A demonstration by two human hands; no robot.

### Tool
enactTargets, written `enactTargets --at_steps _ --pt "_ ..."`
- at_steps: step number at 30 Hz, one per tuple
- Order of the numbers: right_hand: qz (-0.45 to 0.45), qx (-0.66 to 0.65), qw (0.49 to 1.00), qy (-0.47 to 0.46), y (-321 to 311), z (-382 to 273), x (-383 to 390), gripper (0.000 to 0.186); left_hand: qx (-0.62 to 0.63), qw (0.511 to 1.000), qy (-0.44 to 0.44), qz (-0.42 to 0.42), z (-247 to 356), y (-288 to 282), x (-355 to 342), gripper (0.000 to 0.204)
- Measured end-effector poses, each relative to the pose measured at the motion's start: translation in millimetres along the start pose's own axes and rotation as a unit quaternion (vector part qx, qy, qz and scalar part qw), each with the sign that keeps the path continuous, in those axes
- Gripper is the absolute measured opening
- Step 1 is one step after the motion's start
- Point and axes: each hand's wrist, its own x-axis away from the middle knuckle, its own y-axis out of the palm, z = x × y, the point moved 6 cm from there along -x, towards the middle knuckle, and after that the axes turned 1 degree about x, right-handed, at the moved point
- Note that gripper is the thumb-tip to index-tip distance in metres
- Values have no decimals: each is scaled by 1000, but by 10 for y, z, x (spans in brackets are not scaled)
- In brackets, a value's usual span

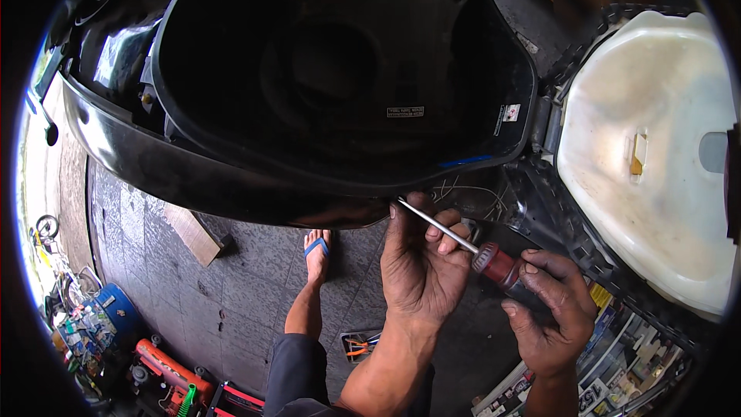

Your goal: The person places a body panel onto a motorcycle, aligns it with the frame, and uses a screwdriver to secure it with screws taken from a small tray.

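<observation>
My right hand grips a screwdriver by its red and dark handle. The metal shaft slants up and left, and its tip reaches the lower edge of a glossy black scooter side panel. My left hand is raised palm toward me, with its fingers curled and the thumb and forefinger at that edge, around the tip. The shaft crosses in front of these fingers. What they pinch there, if anything, is hidden. Above lies the black underseat storage bin, its inside dark.
The lifted seat shows its pale underside at the right. Thin wires hang beside the panel. On the tiled floor are a wooden block, a tray with orange-handled pliers, a red machine and a blue drum.
</observation>
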Motion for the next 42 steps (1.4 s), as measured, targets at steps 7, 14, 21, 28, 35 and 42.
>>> enactTargets --at_steps 7,14,21,28,35,42 --pt "-1 31 999 23 -5 -165 -156 36 -2 999 -39 -15 -49 -10 12 26" --pt "24 14 999 46 -57 -163 -242 38 -157 981 90 71 8 37 111 29" --pt "78 -20 985 154 -43 -150 -282 40 -288 953 41 89 27 80 174 31" --pt "50 97 991 76 -95 -189 -260 43 -303 943 75 119 -36 107 101 27" --pt "136 -81 980 119 45 -367 -351 40 -343 933 52 101 6 93 116 28" --pt "33 -25 948 316 -14 -150 -247 38 -318 934 60 152 -47 266 143 29"
